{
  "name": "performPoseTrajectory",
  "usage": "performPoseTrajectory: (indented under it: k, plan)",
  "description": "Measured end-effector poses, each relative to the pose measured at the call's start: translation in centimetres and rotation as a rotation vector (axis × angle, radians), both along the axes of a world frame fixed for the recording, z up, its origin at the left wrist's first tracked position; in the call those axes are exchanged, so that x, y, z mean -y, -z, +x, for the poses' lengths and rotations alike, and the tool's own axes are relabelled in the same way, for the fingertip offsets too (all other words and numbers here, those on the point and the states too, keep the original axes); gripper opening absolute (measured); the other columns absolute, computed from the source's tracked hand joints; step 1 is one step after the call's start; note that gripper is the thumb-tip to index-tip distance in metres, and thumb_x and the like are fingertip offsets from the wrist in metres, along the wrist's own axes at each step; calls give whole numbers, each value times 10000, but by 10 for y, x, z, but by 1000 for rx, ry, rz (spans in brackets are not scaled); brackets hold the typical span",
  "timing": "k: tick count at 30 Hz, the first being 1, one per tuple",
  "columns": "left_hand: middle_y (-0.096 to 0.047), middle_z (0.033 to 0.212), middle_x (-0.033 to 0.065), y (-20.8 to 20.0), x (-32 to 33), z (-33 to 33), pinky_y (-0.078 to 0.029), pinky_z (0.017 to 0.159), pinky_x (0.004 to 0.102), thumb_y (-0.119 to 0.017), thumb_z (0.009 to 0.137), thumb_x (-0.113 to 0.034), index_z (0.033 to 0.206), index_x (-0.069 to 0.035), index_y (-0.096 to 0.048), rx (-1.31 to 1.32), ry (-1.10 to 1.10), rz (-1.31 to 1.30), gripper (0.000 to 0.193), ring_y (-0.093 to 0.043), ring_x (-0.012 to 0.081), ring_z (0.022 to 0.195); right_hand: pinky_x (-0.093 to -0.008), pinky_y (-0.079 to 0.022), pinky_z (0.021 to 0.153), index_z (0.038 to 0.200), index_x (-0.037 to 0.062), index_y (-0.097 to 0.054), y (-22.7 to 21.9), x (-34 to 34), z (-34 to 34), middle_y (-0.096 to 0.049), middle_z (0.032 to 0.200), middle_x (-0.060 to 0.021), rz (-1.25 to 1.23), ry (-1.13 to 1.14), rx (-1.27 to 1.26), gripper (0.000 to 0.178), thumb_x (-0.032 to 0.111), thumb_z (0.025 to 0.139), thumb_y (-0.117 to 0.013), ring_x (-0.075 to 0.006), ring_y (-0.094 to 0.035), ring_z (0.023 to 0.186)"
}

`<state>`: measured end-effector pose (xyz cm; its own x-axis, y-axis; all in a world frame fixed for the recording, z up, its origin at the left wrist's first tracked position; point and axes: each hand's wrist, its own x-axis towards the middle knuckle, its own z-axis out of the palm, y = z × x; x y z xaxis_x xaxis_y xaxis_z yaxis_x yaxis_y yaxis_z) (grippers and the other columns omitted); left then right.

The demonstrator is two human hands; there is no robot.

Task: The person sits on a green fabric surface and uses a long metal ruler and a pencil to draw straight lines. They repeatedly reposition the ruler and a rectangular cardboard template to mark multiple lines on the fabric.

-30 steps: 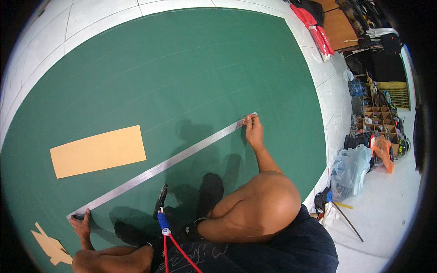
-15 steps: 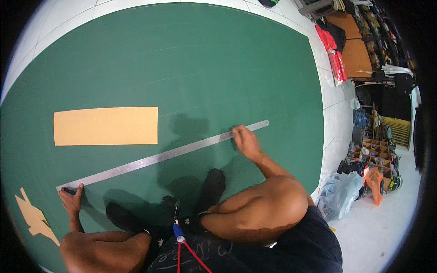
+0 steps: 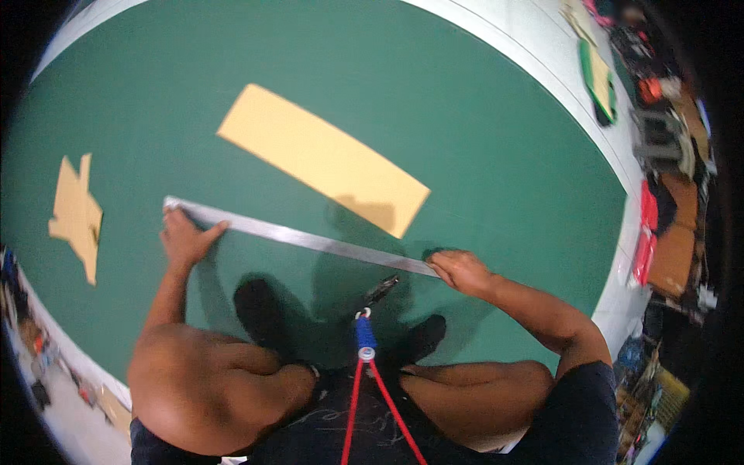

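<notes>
A long steel ruler (image 3: 310, 240) slants across the green mat in front of me. My left hand (image 3: 184, 236) has its fingers at the ruler's left end and its thumb out along the near edge. Toward the other end, my right hand (image 3: 465, 273) grips it with bent fingers; no ruler shows beyond that hand. Whether the ruler lies flat or is slightly raised, I cannot tell. Beyond it, a rectangular tan sheet (image 3: 310, 155) lies on the mat, a shadow falling over its near right part. An irregular cut tan piece (image 3: 76, 213) lies at the left.
The green mat (image 3: 480, 116) spreads over a white tiled floor (image 3: 496, 23). My folded legs are at its near side. A red cord (image 3: 356, 411) with a dark clip hangs before me. Red packages (image 3: 645, 232), cardboard (image 3: 673, 260) and clutter line the right side.
The view has turned, so the sheet and ruler now slant down to the right. My right hand covers the end of the ruler that stuck out past it before.
</notes>
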<state>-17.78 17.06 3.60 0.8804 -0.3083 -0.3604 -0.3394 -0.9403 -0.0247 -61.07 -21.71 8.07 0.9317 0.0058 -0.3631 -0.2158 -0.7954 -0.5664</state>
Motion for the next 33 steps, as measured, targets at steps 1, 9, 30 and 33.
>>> performPoseTrajectory:
  k: [1, 9, 30, 33]
  plan:
    - [-263, 1610, 328, -1, -2, 1, -246, 1187, 620, -782, 651, -791, 1502, 98, -314, -41, -36, 25, 1317, -268, 437, 1512, -496, -538, 737, 1014, 56, -602, 3, -7, 19, -654, 886, -173, 23, -25, 22, 96, 137, 965, -614, -386, -663, 837]
    - [-161, 1646, 319, -21, 0, -7, -281, 1182, 614, -826, 635, -732, 1534, 102, -253, -119, -147, -138, 1354, -188, 436, 1543, -474, -538, 747, 996, 36, -618, 28, -95, 204, -655, 902, -167, 211, -209, 290, 100, 124, 950, -627, -377, -662, 863]
    - [-140, 1635, 333, -27, 10, -13, -293, 1159, 648, -859, 618, -706, 1547, 78, -236, -127, -148, -126, 1367, -183, 468, 1534, -473, -539, 764, 1065, 112, -707, 62, -230, 440, -729, 962, -147, 413, -21, 302, 217, 280, 1004, -585, -382, -683, 893]
    - [-119, 1644, 328, -27, 11, -13, -276, 1170, 646, -853, 616, -715, 1551, 76, -228, -141, -159, -135, 1375, -171, 466, 1538, -467, -549, 774, 1074, 122, -712, 63, -233, 436, -736, 972, -141, 341, -25, 315, 221, 289, 1006, -584, -369, -693, 910]
